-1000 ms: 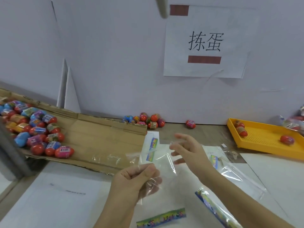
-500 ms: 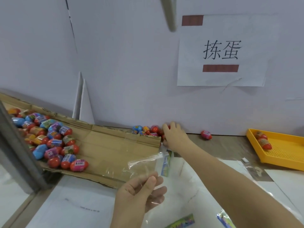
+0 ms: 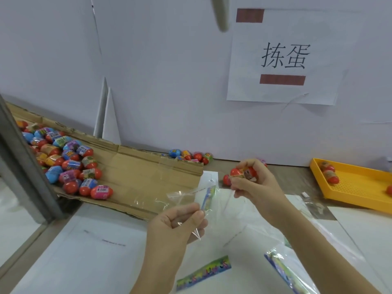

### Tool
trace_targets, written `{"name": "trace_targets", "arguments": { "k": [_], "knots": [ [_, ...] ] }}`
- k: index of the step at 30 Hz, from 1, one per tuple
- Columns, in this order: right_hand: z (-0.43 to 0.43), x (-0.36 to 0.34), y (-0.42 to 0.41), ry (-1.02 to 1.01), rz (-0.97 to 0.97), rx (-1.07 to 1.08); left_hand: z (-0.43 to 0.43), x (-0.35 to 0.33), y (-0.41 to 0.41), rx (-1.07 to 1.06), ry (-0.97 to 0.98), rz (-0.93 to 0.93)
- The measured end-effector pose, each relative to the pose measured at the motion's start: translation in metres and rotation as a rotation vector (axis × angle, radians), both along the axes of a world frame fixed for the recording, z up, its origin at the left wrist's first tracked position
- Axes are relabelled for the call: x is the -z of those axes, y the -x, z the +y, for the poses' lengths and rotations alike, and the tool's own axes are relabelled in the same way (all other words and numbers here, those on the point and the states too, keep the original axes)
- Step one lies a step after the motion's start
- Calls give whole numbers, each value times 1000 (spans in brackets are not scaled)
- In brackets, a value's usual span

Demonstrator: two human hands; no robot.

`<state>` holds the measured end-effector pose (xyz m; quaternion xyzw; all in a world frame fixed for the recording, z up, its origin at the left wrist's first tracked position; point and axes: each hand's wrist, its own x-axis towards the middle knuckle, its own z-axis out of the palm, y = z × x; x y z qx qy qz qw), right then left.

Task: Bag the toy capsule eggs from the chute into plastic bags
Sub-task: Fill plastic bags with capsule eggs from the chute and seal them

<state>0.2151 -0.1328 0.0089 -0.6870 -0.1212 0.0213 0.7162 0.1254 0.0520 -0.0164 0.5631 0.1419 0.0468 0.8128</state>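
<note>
Left hand (image 3: 180,223), right hand (image 3: 255,186): curled grips.

My head camera looks forward and down, close over my left hand (image 3: 176,227), right hand (image 3: 257,188) and bench (image 3: 74,262), facing the wall (image 3: 159,71).

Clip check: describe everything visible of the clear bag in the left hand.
The bag is thin, clear, crinkled plastic with a colourful printed strip along one edge. The left hand pinches it between thumb and fingers, raised above the table, before the chute's lower end. It looks empty. The right hand, gripping eggs, is close beside it; contact cannot be told.
</note>
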Motion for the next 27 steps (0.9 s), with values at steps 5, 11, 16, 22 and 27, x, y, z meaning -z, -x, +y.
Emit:
{"name": "trace_targets", "arguments": {
  "k": [5, 11, 16, 22, 27],
  "knots": [
    [-1, -13, 40, 68, -31, -150, -8, -4, 5, 6, -30, -22],
    [5, -5, 46, 95, -86, 24, -10, 2, 4, 41, -66, -3],
    [9, 20, 43, 609, -89, 33, -6, 19, -5, -18, -138, 33],
    [29, 24, 61, 580, -239, 10, -3, 26, -9, -41, -241, -6],
    [48, 24, 76, 435, -103, -25, -11, 21, 3, -76, -690, -212]
  ]
}}
